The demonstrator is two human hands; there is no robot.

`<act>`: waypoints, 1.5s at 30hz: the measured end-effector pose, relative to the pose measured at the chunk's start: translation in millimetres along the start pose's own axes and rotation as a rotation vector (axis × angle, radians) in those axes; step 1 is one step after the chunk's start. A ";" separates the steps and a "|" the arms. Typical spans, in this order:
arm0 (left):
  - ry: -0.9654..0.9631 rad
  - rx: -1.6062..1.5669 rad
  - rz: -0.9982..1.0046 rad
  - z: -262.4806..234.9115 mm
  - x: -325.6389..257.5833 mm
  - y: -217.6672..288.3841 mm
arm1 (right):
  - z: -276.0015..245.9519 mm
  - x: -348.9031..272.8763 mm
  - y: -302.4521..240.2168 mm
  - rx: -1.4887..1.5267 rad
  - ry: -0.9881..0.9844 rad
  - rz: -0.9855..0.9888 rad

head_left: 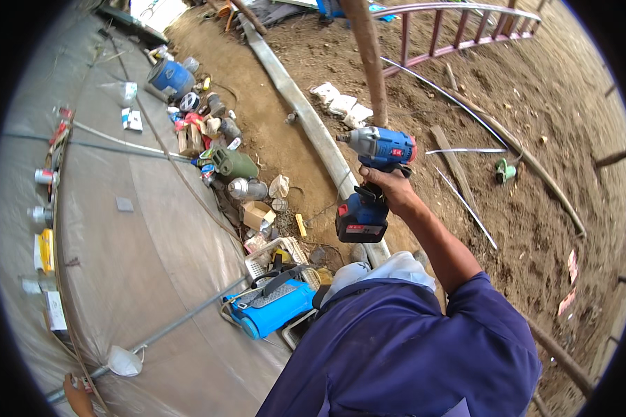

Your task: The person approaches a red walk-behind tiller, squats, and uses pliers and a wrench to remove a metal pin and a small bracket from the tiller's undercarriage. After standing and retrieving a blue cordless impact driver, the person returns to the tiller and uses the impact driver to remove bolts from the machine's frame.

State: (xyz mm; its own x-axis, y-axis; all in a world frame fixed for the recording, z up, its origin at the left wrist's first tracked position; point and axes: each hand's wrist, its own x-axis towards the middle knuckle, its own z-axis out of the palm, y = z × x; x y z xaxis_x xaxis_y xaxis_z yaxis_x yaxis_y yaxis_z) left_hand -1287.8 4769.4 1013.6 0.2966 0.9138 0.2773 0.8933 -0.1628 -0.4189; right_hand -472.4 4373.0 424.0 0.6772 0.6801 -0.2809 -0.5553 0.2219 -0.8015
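A blue and grey cordless impact wrench [375,146] with a dark battery pack at its base is in my right hand [389,186]. My fingers wrap round its grip, and its bare drive end points left. Far off at the lower left edge, my left hand [78,397] is closed on something small that I cannot make out. It is beside a metal pipe [181,320] that runs along the plastic sheeting [167,257]. A white cup-shaped mask [124,361] hangs on this pipe near the hand.
A blue backpack sprayer [278,309] lies by a pale plastic chair [261,260]. Clutter lines the sheet: a blue drum [171,78], a green jerrycan [235,163], a cardboard box [259,216]. A wooden post [366,62], a concrete kerb [306,132] and a ladder [459,31] stand beyond.
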 end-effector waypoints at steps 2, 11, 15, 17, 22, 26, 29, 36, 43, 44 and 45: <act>0.215 0.215 0.033 -36.3 -20.9 78.5 | -34.0 -15.1 -28.0 0.131 0.020 0.006; 0.189 -0.297 0.530 15.4 -142.4 543.5 | -199.0 -123.7 -66.0 0.161 0.218 -0.061; -0.413 -0.458 0.697 133.3 -212.6 679.7 | -277.7 -196.2 -70.2 0.153 0.458 -0.141; -0.557 -0.303 0.931 193.5 -259.2 722.9 | -316.4 -238.7 -68.4 0.150 0.585 -0.318; -1.001 -0.153 1.341 273.1 -300.9 821.0 | -416.3 -361.5 -51.7 -0.077 1.159 -0.300; -1.130 -0.233 1.506 262.9 -261.0 946.6 | -453.5 -453.9 -8.7 0.236 1.478 -0.159; -0.887 -0.359 1.738 221.3 -214.5 1090.2 | -450.5 -513.7 25.5 0.378 1.548 -0.378; -0.990 -0.807 1.388 80.0 -274.7 1414.1 | -439.0 -573.4 75.6 0.497 1.962 -0.155; -1.134 -0.501 1.691 -3.7 -483.9 1505.5 | -561.7 -610.5 142.9 0.564 2.154 0.228; -1.096 -0.435 1.699 -3.1 -515.0 1512.2 | -594.8 -620.6 152.8 0.508 2.120 0.258; -1.054 -0.385 1.709 -3.7 -542.5 1518.2 | -627.8 -630.4 161.0 0.522 2.100 0.324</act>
State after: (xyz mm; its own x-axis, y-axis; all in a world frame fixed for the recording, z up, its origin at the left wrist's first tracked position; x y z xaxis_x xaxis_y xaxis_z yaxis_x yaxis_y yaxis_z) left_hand -91.2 4025.1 230.3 0.5933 -0.4289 -0.6812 0.0278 -0.8349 0.5498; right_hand -685.7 3541.3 140.6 -0.2479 -0.7334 -0.6330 -0.5250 0.6508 -0.5484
